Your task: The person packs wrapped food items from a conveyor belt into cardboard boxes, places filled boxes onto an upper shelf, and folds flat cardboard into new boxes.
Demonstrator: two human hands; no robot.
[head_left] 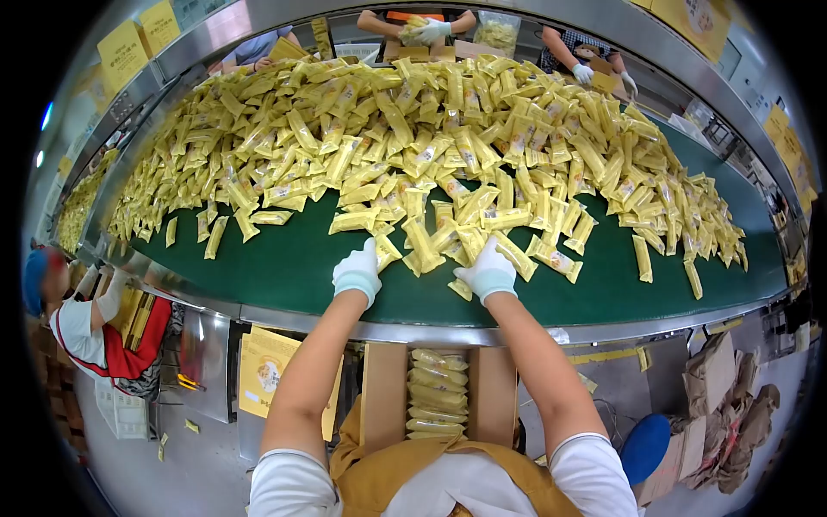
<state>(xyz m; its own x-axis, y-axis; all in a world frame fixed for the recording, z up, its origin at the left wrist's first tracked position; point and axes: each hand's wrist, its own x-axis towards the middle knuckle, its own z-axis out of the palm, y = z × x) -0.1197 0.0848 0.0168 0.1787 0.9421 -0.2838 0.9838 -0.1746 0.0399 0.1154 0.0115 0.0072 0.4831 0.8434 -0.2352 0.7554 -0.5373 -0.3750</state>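
Note:
A large heap of yellow sealed packets (413,129) covers much of the green conveyor belt (258,276). My left hand (357,269), in a white glove, reaches to the heap's near edge and touches a yellow packet (387,252). Its fingers point forward, partly hidden. My right hand (489,271), gloved too, rests against the packets a little to the right, thumb and fingers apart. Several loose packets lie between the two hands. Below the belt, in front of my body, an open cardboard box (385,396) holds a stack of packets (438,392).
A metal rail (370,332) edges the belt. Yellow printed cartons (265,375) stand at lower left. A person in a blue cap (77,319) works at left; other people's gloved hands (428,33) show across the belt. Brown paper (719,431) and a blue stool (645,448) are at lower right.

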